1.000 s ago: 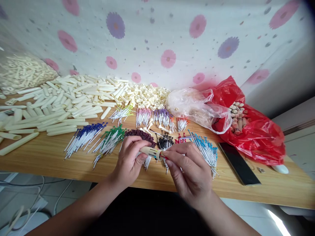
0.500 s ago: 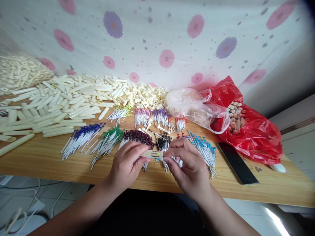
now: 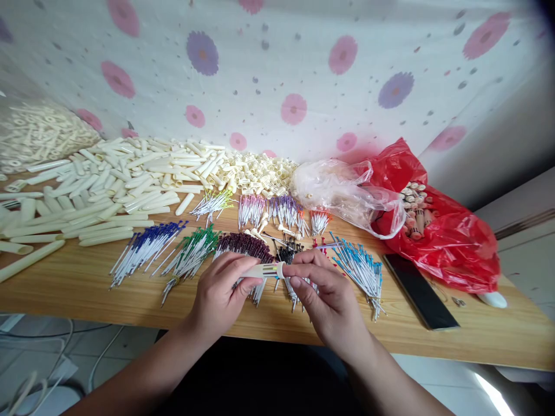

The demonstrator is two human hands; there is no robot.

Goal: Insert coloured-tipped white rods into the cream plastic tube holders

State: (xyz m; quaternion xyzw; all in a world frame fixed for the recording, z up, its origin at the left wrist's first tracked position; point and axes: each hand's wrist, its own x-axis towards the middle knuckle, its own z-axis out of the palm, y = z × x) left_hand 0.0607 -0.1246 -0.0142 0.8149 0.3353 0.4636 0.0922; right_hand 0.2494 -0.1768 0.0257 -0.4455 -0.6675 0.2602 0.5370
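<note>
Over the front of the table, my left hand (image 3: 221,292) is closed around the cream barrel of a multicolour pen (image 3: 269,270), which lies sideways with its slotted end to the right. A bit of yellow-green shows in one slot. My right hand (image 3: 332,300) has its thumb and forefinger pinched together at the pen's ringed end, the forefinger's tip against it. Behind the hands lie piles of white refills with coloured ends: brown (image 3: 245,245), black (image 3: 289,254), green (image 3: 195,248), dark blue (image 3: 151,245) and light blue (image 3: 358,266).
Cream pen barrels (image 3: 108,185) and short slotted parts (image 3: 260,173) heap along the back left. Smaller refill piles stand mid-table. To the right are a clear plastic bag (image 3: 342,190), a red bag (image 3: 455,242) with pens in it, and a black phone (image 3: 420,292).
The pen stays in my left hand. My right thumb has shifted slightly down and away from the ring, while the forefinger rests at the pen's end. The view has tilted a little.
</note>
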